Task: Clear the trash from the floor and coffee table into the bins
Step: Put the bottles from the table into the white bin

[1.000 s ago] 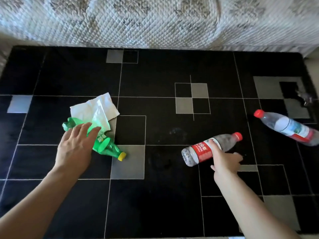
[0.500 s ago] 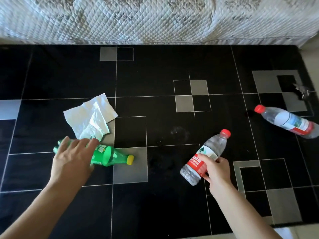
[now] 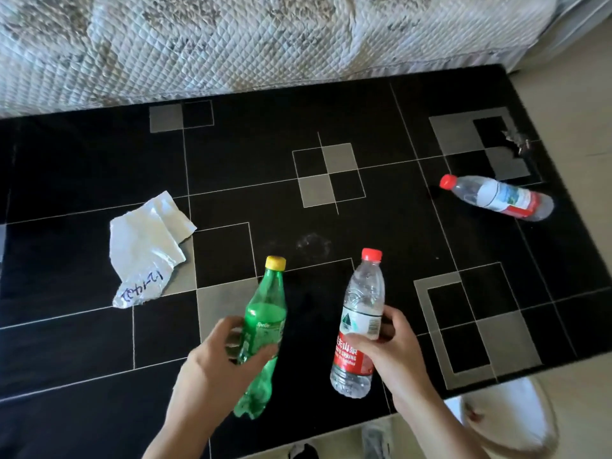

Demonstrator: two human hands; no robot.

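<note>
My left hand [image 3: 212,376] grips a crushed green soda bottle [image 3: 265,313] with a yellow cap, lifted off the black coffee table [image 3: 331,111]. My right hand [image 3: 394,352] holds a clear water bottle [image 3: 361,303] with a red cap and red label, also raised above the table, cap pointing away from me. A second clear water bottle [image 3: 496,197] with a red cap lies on its side at the table's right end. A crumpled white tissue [image 3: 145,246] with handwriting on it lies on the left part of the table.
A quilted sofa cover [image 3: 265,38] runs along the far edge of the table. A small bunch of keys or metal bits [image 3: 518,142] lies at the far right corner. Beige floor [image 3: 583,409] and something white [image 3: 506,415] show past the near right corner.
Both hands have closed round their bottles and lifted them off the table, drawing them toward me and together. The tissue stays where it was, uncovered by the green bottle.
</note>
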